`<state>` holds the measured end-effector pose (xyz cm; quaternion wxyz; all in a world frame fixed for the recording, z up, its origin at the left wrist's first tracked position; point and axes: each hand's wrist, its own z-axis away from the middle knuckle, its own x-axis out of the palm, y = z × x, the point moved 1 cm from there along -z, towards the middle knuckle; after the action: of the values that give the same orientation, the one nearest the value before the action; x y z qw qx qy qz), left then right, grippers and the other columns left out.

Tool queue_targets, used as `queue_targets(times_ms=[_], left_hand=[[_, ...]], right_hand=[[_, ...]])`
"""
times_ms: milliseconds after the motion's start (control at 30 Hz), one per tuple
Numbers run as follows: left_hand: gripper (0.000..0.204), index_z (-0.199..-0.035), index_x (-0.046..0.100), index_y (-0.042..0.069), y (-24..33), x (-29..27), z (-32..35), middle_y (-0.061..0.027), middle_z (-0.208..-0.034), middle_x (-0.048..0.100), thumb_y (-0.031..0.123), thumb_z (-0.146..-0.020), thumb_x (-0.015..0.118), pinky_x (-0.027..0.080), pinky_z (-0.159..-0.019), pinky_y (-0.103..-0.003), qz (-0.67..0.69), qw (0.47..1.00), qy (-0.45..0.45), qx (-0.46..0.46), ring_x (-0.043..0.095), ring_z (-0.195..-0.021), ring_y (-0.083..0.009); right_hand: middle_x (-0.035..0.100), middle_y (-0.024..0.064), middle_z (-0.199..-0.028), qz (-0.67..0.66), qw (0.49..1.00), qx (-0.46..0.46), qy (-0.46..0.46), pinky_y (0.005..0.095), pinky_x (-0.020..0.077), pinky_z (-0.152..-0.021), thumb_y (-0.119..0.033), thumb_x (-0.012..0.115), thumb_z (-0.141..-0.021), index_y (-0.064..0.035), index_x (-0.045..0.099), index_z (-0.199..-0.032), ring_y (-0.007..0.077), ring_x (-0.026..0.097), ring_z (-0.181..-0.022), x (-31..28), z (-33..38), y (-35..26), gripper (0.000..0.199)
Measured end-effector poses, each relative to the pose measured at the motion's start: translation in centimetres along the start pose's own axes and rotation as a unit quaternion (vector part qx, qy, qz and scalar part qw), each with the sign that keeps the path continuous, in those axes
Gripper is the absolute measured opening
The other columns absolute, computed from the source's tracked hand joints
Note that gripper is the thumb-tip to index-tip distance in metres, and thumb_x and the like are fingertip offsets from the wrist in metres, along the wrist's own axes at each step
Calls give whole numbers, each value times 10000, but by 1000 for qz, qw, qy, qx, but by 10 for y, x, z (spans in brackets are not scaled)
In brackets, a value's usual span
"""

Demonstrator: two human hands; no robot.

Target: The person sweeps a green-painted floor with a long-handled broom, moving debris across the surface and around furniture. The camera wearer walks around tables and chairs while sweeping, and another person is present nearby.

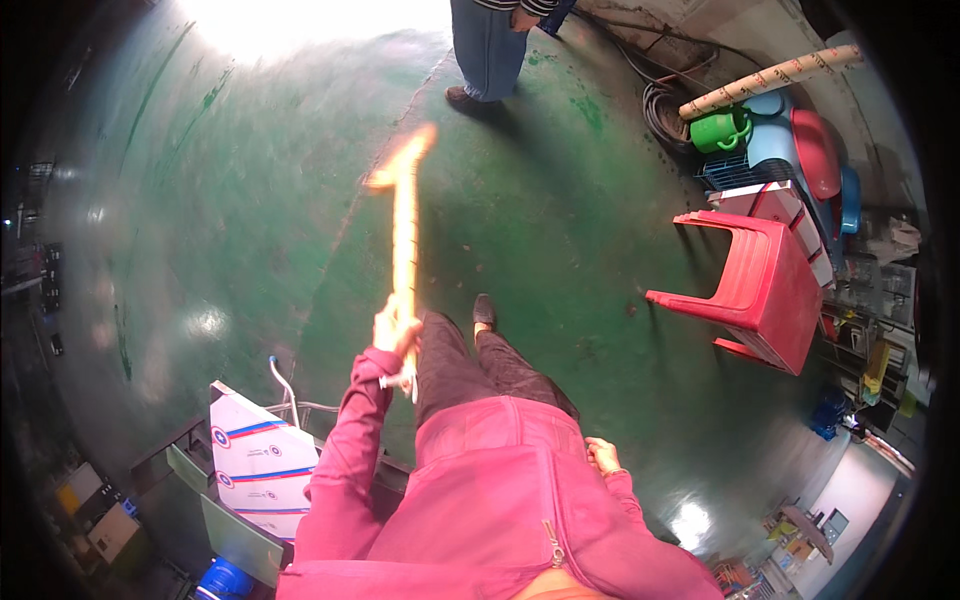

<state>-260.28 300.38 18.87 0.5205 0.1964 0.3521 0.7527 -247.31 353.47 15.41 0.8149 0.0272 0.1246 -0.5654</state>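
My left hand (pixel 397 330) is closed round the lower end of a long yellow-orange stick (pixel 404 230) with dark marks along it. The stick points away from me over the green floor, and its far end spreads into a bright, blurred T shape. Something white hangs at my left wrist, just below the grip. At my right side, my right hand (pixel 603 455) hangs low with its fingers loosely curled, and nothing shows in it.
Stacked red plastic stools (pixel 765 290) stand on the right. Behind them are a green watering can (pixel 718 132), basins, a patterned tube (pixel 770 82) and a coiled hose (pixel 664 112). A person (pixel 488 50) stands ahead. White printed panels (pixel 258 455) lean at my left.
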Motion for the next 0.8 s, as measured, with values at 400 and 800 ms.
queue_targets(times_ms=[400,800], left_hand=[[64,-720,503,7,-28,273,-78,-44,-535,483,15,-723,566,384,-364,-237,187,847,-377,-325,471,-414,-121],[210,-899,489,-110,-9,-21,-300,-119,-750,515,61,-779,503,444,-510,-199,482,790,-305,-224,518,-598,-138]], right_hand=[[555,77,-732,-223,961,-161,18,242,468,-507,-132,429,-862,-11,446,-1146,153,570,-608,109,38,-100,309],[562,71,-713,37,996,-81,8,238,472,-487,-80,430,-832,-14,476,-1129,153,571,-576,171,72,-132,308]])
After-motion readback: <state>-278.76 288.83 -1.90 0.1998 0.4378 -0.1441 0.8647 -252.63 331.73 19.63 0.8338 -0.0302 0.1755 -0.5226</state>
